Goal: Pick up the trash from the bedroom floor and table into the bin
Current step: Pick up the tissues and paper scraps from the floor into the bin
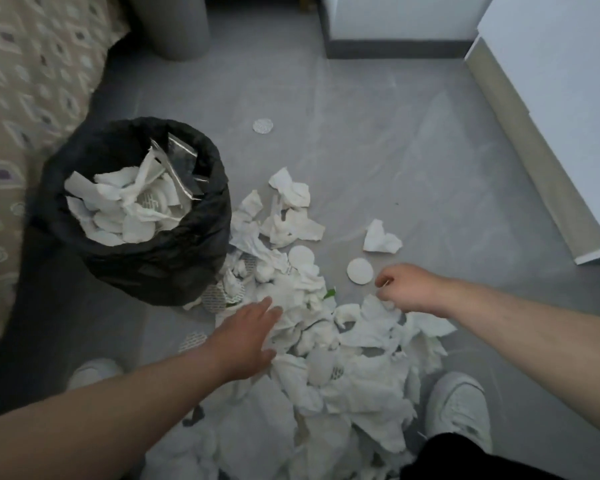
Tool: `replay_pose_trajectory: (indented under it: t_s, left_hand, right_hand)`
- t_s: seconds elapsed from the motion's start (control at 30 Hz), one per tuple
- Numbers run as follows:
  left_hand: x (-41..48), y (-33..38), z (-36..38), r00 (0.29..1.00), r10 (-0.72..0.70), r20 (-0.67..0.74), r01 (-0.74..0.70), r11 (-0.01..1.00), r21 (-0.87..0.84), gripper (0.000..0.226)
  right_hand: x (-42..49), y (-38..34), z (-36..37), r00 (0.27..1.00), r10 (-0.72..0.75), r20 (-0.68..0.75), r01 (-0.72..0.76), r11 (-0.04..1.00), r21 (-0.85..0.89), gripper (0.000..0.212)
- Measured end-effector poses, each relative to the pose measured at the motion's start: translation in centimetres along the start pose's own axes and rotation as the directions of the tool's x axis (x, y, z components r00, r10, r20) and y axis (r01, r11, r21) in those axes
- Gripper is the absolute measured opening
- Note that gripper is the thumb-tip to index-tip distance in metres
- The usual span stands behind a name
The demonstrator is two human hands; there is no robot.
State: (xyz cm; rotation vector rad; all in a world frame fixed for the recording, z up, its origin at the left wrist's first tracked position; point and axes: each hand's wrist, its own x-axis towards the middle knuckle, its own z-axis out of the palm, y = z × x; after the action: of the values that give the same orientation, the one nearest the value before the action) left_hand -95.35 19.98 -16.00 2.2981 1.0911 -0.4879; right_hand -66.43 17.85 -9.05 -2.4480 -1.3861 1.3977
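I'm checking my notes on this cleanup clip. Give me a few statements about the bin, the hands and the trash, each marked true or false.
1. The bin is empty. False: it already holds crumpled tissues.
2. The left hand lies with straight fingers on the tissue pile. True.
3. The right hand reaches into the bin. False: it is at the pile's far edge, beside a round pad.
4. A lone pad lies on the grey floor beyond the bin. True.
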Motion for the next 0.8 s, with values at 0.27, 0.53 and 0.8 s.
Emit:
replay_pose_trajectory:
  t_s: [0.27, 0.53, 0.8]
  left_hand:
    - [7.3, 1.0, 1.2, 0.999, 0.043, 0.024, -0.047, 0.969, 0.241, 0.102]
    - [8.0, 2.2, 1.9, 1.000, -0.016, -0.013, 0.017, 0.986, 0.165, 0.058]
    - [7.4, 1.4, -1.0, 0.997, -0.003, -0.078, 0.003, 1.000, 0.001, 0.049]
  right_hand:
    - [1.2, 5.8, 0.8, 0.998, 0.036, -0.060, -0.043, 0.992, -0.119, 0.023]
    - [1.4, 6.5, 1.2, 0.994, 0.078, -0.074, -0.084, 0.994, -0.071, 0.026]
    - [2.9, 7.5, -0.6, 0.977, 0.076, -0.201, -0.090, 0.994, -0.060, 0.027]
